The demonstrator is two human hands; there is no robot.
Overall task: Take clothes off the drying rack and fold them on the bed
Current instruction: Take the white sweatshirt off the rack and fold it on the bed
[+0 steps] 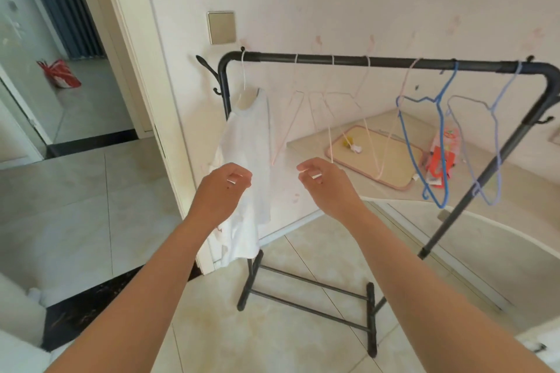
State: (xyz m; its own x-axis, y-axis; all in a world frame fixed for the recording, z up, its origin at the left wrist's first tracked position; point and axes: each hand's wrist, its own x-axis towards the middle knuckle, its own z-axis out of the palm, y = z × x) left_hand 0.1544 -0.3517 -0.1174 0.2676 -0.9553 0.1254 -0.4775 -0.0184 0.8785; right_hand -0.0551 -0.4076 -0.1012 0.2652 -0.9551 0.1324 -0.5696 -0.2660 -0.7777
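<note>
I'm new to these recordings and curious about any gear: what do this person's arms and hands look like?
No gear shows. The left hand and right hand are bare, with no gloves, rings or watch in view. The forearms are uncovered down to the picture's lower edge, so no sleeve shows. No cables or markers are attached.
</note>
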